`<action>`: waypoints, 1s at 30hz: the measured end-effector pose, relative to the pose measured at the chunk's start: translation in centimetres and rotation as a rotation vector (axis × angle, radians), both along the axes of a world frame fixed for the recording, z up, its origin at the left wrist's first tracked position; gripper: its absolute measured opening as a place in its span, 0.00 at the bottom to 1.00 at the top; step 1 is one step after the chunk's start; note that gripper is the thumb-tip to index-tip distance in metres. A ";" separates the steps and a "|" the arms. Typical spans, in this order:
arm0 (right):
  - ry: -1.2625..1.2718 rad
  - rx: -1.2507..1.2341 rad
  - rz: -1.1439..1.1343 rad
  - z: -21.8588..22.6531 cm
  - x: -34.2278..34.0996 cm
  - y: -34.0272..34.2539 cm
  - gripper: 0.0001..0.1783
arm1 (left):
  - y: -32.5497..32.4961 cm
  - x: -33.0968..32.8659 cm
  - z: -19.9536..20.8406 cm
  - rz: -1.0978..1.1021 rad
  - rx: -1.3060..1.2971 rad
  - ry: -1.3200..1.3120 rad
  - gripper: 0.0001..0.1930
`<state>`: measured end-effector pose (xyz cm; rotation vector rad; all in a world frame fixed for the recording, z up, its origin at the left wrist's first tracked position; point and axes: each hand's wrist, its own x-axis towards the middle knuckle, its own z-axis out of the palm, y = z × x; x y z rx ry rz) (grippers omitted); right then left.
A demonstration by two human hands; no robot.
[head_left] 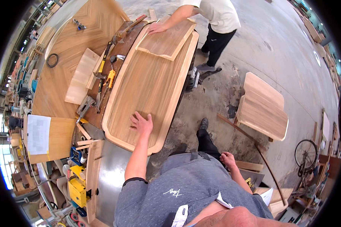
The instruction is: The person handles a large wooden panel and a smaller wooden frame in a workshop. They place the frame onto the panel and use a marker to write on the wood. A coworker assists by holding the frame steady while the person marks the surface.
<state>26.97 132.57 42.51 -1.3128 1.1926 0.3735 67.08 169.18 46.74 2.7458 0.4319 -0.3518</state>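
Observation:
My left hand [141, 123], fingers spread, rests on or just over the near part of a long wooden tabletop [147, 89] with a paler rim and rounded corners. Beside my right hip my right hand [227, 160] hangs with its fingers curled in; nothing shows in it. On the far end of the tabletop lies a smaller wooden panel [168, 39] with a pale edge. A co-worker's hand [157, 28] touches that panel's left side.
Left of the tabletop lie a hammer [102, 66], a yellow-handled tool [111, 78] and a staple gun [86, 106]. A large veneered panel [57, 90] stretches beyond them. Two stacked wooden panels [263, 106] stand on the right. The co-worker [219, 22] stands at the far right corner.

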 end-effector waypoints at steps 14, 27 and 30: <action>0.094 -0.325 0.431 0.4 22.2 -25.6 0.14 | -7.5 10.9 0.6 0.223 0.032 -0.037 0.47; -0.351 -0.487 0.827 10.8 54.9 -14.6 0.15 | -9.9 37.0 -0.6 0.099 0.139 -0.253 0.44; -0.511 -0.446 0.882 14.0 60.1 -11.1 0.13 | -10.6 40.2 -0.8 0.052 0.149 -0.249 0.43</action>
